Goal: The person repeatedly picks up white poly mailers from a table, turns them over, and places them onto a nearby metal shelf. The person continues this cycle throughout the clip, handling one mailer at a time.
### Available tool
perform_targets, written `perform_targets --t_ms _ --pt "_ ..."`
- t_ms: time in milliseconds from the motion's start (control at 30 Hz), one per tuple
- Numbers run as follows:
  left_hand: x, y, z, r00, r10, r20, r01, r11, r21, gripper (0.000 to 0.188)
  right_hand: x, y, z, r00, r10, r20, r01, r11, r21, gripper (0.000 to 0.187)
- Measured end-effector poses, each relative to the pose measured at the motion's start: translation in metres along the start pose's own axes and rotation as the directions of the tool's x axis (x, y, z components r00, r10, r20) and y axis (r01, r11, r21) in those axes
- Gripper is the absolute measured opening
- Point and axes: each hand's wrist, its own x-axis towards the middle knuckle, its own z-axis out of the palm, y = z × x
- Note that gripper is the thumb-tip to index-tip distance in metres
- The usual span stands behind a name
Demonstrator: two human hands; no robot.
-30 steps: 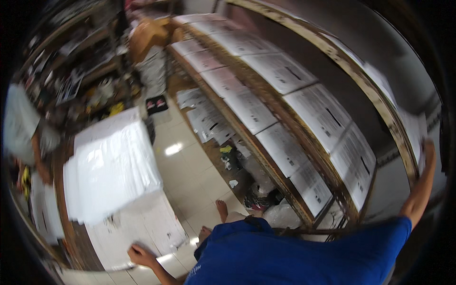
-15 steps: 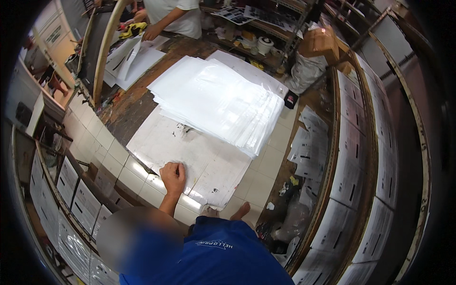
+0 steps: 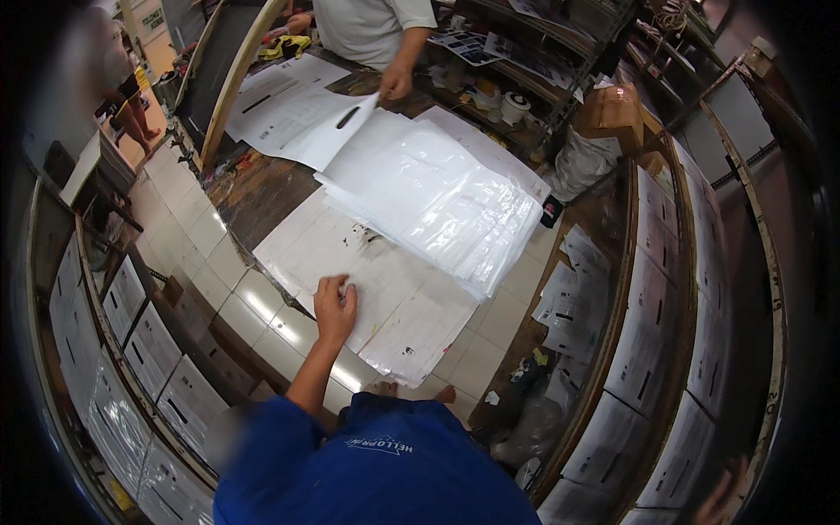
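Observation:
My left hand is over the near left part of a white, stained board on the table. Its fingers are loosely bent, the thumb stands apart, and nothing is in it. I cannot tell whether it touches the board. Beyond it lies a stack of glossy white plastic bags. Across the table, a co-worker's hand grips the edge of a white bag with a dark handle slot, lifted at the stack's left end. A dim, blurred hand-like shape shows at the lower right rim, probably my right hand; its fingers are unclear.
White printed bags lie on the dark table's far left. A wooden frame bar rises there. Racks of wrapped white packs stand on the right, with more packs on the left. A brown carton sits far right.
The co-worker's hand has moved right, and a bag now spans from the left pile to the stack. My left hand has loosened and risen slightly. The hand-like shape has appeared lower right.

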Motion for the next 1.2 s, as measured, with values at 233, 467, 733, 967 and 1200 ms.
perform_targets --t_ms 233,467,733,967,1200 --pt "0.072 0.027 0.012 0.936 0.349 -0.046 -0.31 0.878 0.365 0.07 -0.033 -0.15 0.191 0.842 0.07 0.535 -0.375 0.789 0.486 0.025" --pt "0.129 -0.01 0.049 0.867 0.43 0.251 -0.49 0.645 0.587 0.069 -0.107 -0.178 0.265 0.631 -0.123 0.766 -0.478 0.715 0.51 0.025" --pt "0.153 -0.017 0.056 0.872 0.353 0.34 -0.49 0.633 0.6 0.04 -0.149 -0.196 0.286 0.456 -0.105 0.884 -0.526 0.769 0.363 0.031" --pt "0.085 -0.028 0.024 0.843 0.432 0.322 -0.539 0.681 0.496 0.019 -0.152 -0.199 0.315 0.448 -0.177 0.876 -0.507 0.757 0.412 0.031" --pt "-0.045 0.032 -0.016 0.799 0.443 0.406 -0.547 0.816 0.187 0.033 -0.148 -0.254 0.377 0.329 -0.368 0.87 -0.742 0.469 0.479 0.038"
